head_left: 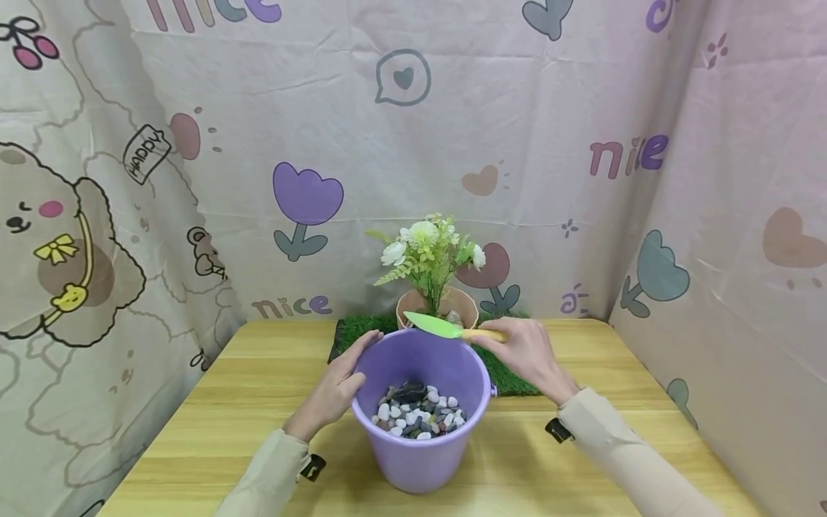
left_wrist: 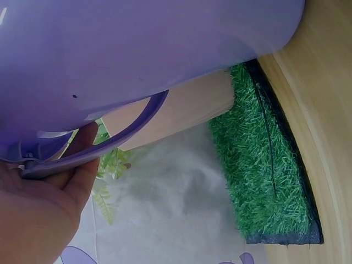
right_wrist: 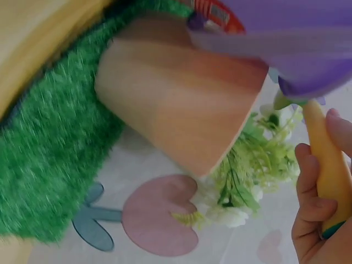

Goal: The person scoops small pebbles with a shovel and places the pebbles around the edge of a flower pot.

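A purple bucket (head_left: 420, 459) stands upright on the table, with white, grey and dark pebbles (head_left: 420, 416) inside. My left hand (head_left: 336, 384) grips the bucket's left rim, beside the handle (left_wrist: 126, 132) that hangs along its side. In my right hand (head_left: 526, 352) is a small garden trowel (head_left: 434, 325), pinched by its yellow handle (right_wrist: 324, 159). Its light green blade points left above the bucket's far rim, and no pebbles show on it. Behind the bucket is a pinkish flowerpot (right_wrist: 176, 93) holding white flowers and green leaves (head_left: 426, 248).
Under the flowerpot lies a green artificial grass mat (left_wrist: 264, 159) with a black edge. The wooden table (head_left: 258, 388) reaches to printed cloth (head_left: 362, 143) at the back and both sides. A red label (right_wrist: 217, 14) shows on the bucket's far side.
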A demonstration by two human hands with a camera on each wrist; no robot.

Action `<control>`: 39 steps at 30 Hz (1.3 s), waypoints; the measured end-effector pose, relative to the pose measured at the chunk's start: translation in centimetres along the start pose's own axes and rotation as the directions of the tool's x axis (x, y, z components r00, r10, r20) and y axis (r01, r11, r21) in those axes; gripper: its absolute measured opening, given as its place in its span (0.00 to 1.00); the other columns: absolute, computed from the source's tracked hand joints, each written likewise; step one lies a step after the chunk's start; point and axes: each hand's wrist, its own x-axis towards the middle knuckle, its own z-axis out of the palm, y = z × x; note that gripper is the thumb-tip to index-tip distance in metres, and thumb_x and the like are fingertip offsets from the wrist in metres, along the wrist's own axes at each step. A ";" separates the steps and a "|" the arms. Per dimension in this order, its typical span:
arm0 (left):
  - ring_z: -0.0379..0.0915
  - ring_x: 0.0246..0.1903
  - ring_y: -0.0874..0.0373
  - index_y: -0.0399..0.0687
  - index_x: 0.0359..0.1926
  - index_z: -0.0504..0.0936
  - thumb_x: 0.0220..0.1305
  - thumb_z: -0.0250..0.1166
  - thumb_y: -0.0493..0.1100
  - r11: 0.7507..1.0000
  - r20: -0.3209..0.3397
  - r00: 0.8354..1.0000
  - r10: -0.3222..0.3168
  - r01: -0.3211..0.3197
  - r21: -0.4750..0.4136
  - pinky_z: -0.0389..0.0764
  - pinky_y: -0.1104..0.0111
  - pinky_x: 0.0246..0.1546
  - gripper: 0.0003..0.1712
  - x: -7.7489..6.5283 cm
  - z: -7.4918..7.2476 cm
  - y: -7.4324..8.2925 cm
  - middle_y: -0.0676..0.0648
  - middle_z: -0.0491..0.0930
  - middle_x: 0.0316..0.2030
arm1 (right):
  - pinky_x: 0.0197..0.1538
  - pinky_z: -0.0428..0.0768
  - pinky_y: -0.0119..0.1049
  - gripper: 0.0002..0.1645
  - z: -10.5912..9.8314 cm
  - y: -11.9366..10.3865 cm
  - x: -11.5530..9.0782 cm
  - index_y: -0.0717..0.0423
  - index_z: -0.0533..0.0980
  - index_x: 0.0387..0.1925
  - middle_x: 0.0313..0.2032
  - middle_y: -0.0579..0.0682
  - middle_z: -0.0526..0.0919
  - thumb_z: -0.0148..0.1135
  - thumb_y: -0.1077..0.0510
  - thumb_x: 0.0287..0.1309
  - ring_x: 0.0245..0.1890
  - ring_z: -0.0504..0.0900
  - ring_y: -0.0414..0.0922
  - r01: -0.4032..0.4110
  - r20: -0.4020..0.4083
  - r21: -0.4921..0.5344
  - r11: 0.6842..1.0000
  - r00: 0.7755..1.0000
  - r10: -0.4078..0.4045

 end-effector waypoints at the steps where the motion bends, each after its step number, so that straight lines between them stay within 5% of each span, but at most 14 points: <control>1: 0.64 0.68 0.51 0.49 0.75 0.56 0.55 0.47 0.30 1.000 -0.002 1.000 -0.002 0.002 -0.004 0.66 0.53 0.65 0.43 0.0 0.0 0.0 0.46 0.66 0.70 | 0.20 0.66 0.27 0.13 0.1 -0.1 -0.3 0.42 0.88 0.34 0.24 0.38 0.86 0.73 0.42 0.48 0.15 0.66 0.30 0.004 -0.011 0.020 1.000 1.000 -0.004; 11: 0.65 0.67 0.51 0.52 0.77 0.51 0.55 0.47 0.31 0.999 0.000 1.000 -0.021 0.021 -0.026 0.69 0.51 0.63 0.46 -0.1 0.0 -0.1 0.49 0.65 0.71 | 0.27 0.73 0.26 0.13 0.9 -0.7 -2.1 0.45 0.87 0.35 0.28 0.38 0.86 0.75 0.47 0.46 0.24 0.77 0.31 0.145 -0.077 0.052 0.988 0.987 -0.141; 19: 0.63 0.68 0.51 0.51 0.76 0.52 0.56 0.47 0.31 0.999 -0.005 1.000 -0.030 0.030 -0.024 0.67 0.50 0.63 0.45 0.0 0.0 -0.2 0.47 0.65 0.71 | 0.26 0.68 0.28 0.14 -0.1 -2.5 -1.5 0.41 0.88 0.35 0.25 0.36 0.82 0.74 0.42 0.46 0.24 0.71 0.32 0.126 0.053 -0.123 0.984 0.991 -0.121; 26: 0.64 0.68 0.51 0.51 0.77 0.51 0.57 0.47 0.30 0.999 0.001 0.999 -0.036 0.036 -0.032 0.68 0.50 0.63 0.45 0.0 0.1 -0.1 0.49 0.65 0.71 | 0.19 0.59 0.26 0.14 -0.5 -4.3 -1.1 0.35 0.89 0.33 0.21 0.34 0.66 0.71 0.36 0.46 0.18 0.61 0.31 0.170 0.200 -0.183 0.968 0.971 -0.132; 34: 0.64 0.68 0.52 0.53 0.77 0.51 0.57 0.47 0.31 0.999 0.002 0.999 -0.048 0.048 -0.025 0.69 0.51 0.63 0.45 -0.1 0.1 0.0 0.51 0.65 0.71 | 0.19 0.59 0.26 0.16 -0.4 -4.6 -1.2 0.36 0.88 0.30 0.20 0.34 0.63 0.71 0.34 0.43 0.16 0.59 0.30 0.156 0.230 -0.169 0.973 0.966 -0.115; 39: 0.64 0.68 0.52 0.51 0.77 0.51 0.56 0.47 0.31 0.999 0.001 0.999 -0.044 0.044 -0.028 0.69 0.51 0.63 0.45 -0.2 0.1 -0.1 0.49 0.65 0.71 | 0.20 0.60 0.24 0.13 -0.3 -4.5 -1.2 0.39 0.88 0.28 0.21 0.34 0.65 0.73 0.38 0.45 0.17 0.61 0.29 0.207 0.209 -0.134 0.969 0.962 -0.176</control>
